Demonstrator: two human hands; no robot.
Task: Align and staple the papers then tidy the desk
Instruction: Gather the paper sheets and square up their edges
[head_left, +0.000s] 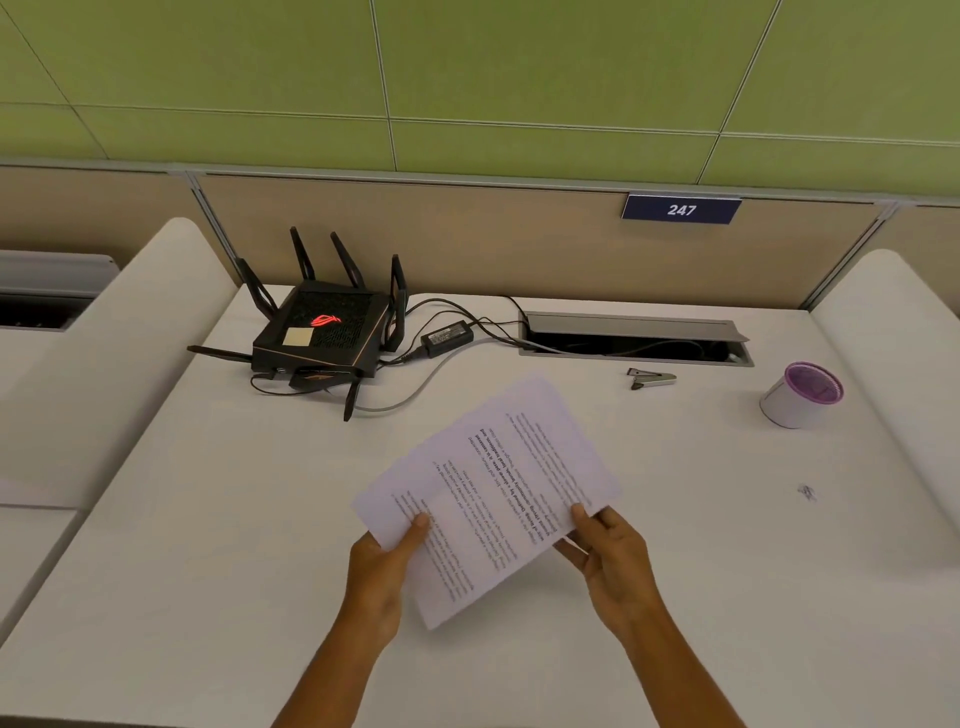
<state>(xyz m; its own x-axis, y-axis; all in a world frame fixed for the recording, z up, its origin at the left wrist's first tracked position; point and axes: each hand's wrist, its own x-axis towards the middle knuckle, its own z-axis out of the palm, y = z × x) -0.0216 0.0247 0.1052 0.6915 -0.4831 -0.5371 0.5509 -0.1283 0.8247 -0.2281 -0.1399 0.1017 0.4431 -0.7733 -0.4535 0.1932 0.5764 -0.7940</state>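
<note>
A small stack of printed white papers (493, 493) is held above the white desk (208, 545), turned at an angle with its edges fanned out of line. My left hand (382, 571) grips the papers at their left edge, thumb on top. My right hand (613, 558) grips their right edge, thumb on top as well. A small silver and black stapler (652, 378) lies on the desk behind the papers, to the right, apart from both hands.
A black router (324, 327) with several antennas, its power brick (447, 336) and cables sit at the back left. An open cable slot (636, 338) runs along the back. A white cup with a purple lid (802, 395) stands at the right. Side partitions flank the desk.
</note>
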